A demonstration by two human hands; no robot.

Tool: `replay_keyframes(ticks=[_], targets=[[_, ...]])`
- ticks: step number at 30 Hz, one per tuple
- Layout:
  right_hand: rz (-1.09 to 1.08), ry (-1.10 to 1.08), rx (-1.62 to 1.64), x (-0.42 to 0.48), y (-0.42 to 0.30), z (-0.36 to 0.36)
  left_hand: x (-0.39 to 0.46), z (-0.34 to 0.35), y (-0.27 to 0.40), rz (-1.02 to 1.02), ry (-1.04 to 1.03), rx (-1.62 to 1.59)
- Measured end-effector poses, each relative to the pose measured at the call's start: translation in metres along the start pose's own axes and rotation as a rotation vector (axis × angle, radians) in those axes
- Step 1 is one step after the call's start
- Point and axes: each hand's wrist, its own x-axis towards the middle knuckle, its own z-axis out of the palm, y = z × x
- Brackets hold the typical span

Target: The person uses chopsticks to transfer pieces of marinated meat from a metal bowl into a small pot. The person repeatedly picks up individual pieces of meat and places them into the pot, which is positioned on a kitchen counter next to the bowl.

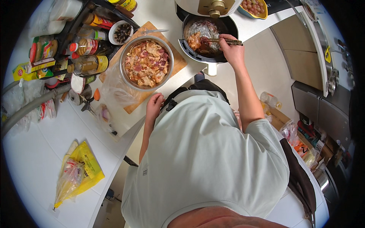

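My right hand [231, 49] grips a pair of chopsticks [234, 42], whose tips reach among pieces of marinated meat [194, 41] in an air fryer basket [209, 59]. Crumpled foil [203, 30] lines that basket, with the meat on its left and lower side. To the left, a steel bowl [122, 66] full of cut marinated meat [146, 64] stands on a wooden cutting board [179, 61]. My left hand [155, 104] rests by the counter's front edge below the bowl, fingers loosely curled; whether it holds anything is hidden.
The white air fryer body [196, 6] stands behind the basket. A bowl of grapes [252, 16] sits at the far right. Scissors [152, 30] lie at the board's back edge, beside a white cup of dark sauce [112, 33]. Sauce bottles [91, 64] crowd a black rack at left.
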Motion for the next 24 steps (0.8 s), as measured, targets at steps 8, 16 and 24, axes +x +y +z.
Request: replay_keyframes(ticks=[8,16,24], targets=[[-0.052,-0.014,0.118,0.007,0.015,-0.008,-0.005,0.005,0.002,0.006,0.034,0.004],[-0.118,0.008,0.424,-0.02,-0.032,-0.021,-0.013,0.005,0.013,0.018,0.04,0.041],[-0.193,-0.624,0.29,-0.085,-0.058,0.057,-0.024,-0.004,0.004,0.035,0.074,-0.02]])
